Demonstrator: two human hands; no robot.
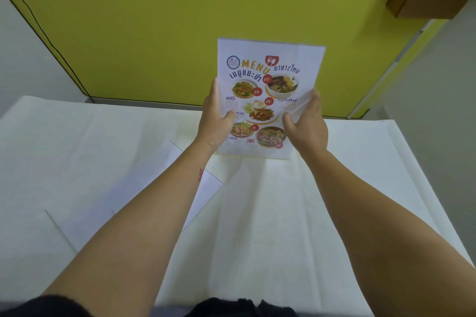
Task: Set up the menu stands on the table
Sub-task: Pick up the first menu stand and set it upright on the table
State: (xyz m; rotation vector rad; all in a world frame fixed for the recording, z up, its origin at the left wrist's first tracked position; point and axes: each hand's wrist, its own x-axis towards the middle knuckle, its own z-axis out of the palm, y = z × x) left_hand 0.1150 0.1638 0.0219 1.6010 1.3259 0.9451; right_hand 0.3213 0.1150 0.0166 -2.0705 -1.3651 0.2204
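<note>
Right, one menu stand (268, 95) is up, held between both hands at the far middle of the bench (257, 213), printed side facing me. My left hand (216, 118) clasps its left edge, thumb on the front face, fingers behind. My right hand (306, 123) clasps the right edge, thumb forward; there the clear cover looks to be bowing or peeling off the sheet a bit, can't tell for sure. Both grips are closed on the stand, neither released.

The bottom edge sits at or just above the white bench cover. Can't tell if it is touching, and no foot or base shows from here. The stand is upright, leaning slightly away from me, in front of the yellow wall (180, 20).

Progress, as a judgement: early to middle. This first stand is nearly placed but not let go, so it does not count as done. A second clear stand (134, 195) lies flat on the bench to my left, partly under my left forearm, and seems to hold a blank or face-down sheet. That one looks untouched. No other stands visible.

Left to do: settle this one so it stands alone, let go, then raise the flat one.
</note>
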